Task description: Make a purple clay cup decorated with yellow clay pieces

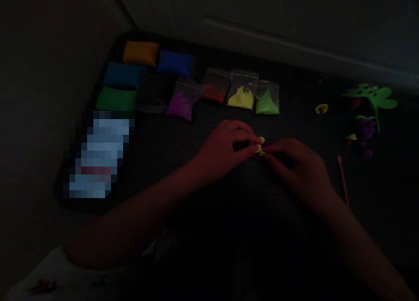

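Small pale-yellow rounded pieces [261,140] lay between the person's two hands, near the middle of the dark tabletop [183,139], close over a dim purple form [267,140] whose outline was mostly hidden by fingers. The left hand's [221,146] grip was drawn in around them, thumb and forefinger pressed to the pieces. The right hand's [296,170] grip was pinched, its thumb and forefinger touching the lowest piece from the other side; in the dim light I could not tell how firmly it held.

Just beyond the hands stood a row of clear plastic zip bags: one with purple material [181,105], one orange-red [213,94], one bright yellow [242,99] and one light green [267,104]. Farther left, plump packets were grouped together: orange [140,53], blue [176,64], teal-blue [123,75], green [117,99] and a very dark one [153,89]. Nearer the person on that side lay a bright, pixelated rectangle [101,152].

Right of the hands, a slim pink stick [343,179] lay near the right forearm. Beyond it were a purple cluster of little balls [365,128], a bright green leafy shape [386,98], a small yellow-topped reddish piece [351,138] and, set apart, a yellow-rimmed oval [321,109] with a reddish-brown middle.
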Demonstrator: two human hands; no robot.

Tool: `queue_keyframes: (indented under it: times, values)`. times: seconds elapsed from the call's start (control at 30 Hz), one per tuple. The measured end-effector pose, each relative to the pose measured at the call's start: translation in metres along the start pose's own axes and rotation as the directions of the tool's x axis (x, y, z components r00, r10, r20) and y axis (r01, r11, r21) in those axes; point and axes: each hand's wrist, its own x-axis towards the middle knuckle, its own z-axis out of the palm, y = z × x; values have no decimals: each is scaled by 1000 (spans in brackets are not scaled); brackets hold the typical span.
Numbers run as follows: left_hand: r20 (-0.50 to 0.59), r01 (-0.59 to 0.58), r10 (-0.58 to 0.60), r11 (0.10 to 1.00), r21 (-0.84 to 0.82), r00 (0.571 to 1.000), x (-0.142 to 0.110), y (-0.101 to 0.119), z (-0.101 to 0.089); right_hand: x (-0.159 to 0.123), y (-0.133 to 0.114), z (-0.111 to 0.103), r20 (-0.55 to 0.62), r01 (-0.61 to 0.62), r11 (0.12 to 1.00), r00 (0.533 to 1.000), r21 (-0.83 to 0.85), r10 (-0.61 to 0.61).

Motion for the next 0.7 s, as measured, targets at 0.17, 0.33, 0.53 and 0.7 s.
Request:
queue_keyframes:
  times: [0.17, 0.33, 0.53, 0.7]
  values:
    - [-5, 11, -11, 999, -38, 1000, 0, 2, -1, -1, -3, -4, 2, -38, 999, 999, 24, 38]
    - [-38, 42, -41, 999, 32, 998, 0, 1, -5, -3, -2, -13, -124, -145, 989, 981, 23, 147]
    - [193, -39, 9, 987, 154, 981, -2, 5, -10, -1, 6, -17, -212, -198, 980, 956, 34, 201]
    - [207, -57, 5, 968, 246, 978, -3, 1, -1, 0, 6, -16, -216, -210, 974, 951, 83, 223]
